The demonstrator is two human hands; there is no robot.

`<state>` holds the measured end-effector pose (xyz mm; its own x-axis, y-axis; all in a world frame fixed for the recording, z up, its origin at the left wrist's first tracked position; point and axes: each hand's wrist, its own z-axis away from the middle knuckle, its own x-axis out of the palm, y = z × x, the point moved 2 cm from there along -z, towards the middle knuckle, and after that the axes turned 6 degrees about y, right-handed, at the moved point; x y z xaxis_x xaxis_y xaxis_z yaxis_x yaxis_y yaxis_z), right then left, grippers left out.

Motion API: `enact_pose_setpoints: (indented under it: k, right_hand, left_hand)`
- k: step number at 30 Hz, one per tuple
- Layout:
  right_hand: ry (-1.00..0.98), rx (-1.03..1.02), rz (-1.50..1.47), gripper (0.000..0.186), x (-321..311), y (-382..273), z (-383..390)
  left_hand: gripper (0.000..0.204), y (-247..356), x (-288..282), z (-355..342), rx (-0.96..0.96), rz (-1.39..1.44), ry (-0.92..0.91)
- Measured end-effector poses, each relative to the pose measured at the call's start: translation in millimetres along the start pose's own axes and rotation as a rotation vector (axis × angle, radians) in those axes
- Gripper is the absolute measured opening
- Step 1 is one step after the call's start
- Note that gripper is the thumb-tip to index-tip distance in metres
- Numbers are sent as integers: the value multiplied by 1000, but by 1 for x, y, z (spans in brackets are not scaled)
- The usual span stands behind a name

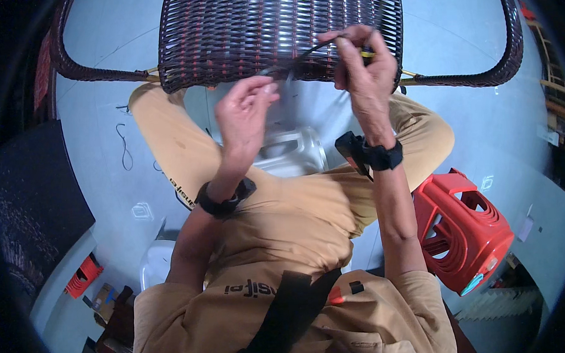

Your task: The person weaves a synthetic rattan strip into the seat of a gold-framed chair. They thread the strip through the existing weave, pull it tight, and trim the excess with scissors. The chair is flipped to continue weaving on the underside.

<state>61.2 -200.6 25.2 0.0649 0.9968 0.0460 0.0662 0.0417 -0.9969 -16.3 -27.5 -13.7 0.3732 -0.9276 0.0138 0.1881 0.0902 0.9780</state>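
A dark brown woven wicker chair (pixel 276 31) stands in front of me, its lower woven edge close to my hands. My right hand (pixel 366 69) is closed at that edge on a thin dark strip (pixel 318 47), which bends away to the left. Something small and yellow (pixel 367 54) shows between the same fingers; its kind is hidden. Left of it, my left hand (pixel 245 112) has its fingers curled and its thumb pressed to them, just below the chair's edge. The strip blurs near those fingertips, and what they pinch is not clear.
Looped armrests, left (pixel 69 66) and right (pixel 510 53), reach out from the chair. A pale plastic stool (pixel 303 147) lies between my legs, and stacked red stools (pixel 458 232) are at my right. A loose dark strand (pixel 125 148) lies on the floor at left.
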Motion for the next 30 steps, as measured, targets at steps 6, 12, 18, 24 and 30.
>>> enact_pose_setpoints:
  k: [6,12,18,24,30]
  right_hand:
    - [-29,2,-199,12,-9,-27,13]
    - [12,-17,-197,12,-2,-34,9]
    - [116,-372,-233,11,-30,-96,-4]
    - [10,-406,-390,11,-98,-163,-10]
    - [-74,-359,-500,12,-149,-190,-6]
  left_hand:
    - [25,27,-9,-19,626,-629,22]
    - [23,-11,1,-29,69,-159,-107]
    - [29,-2,-6,-27,-254,82,-222]
    - [27,-7,-23,-30,-271,231,-291]
    - [20,-29,-21,-24,-453,546,-214]
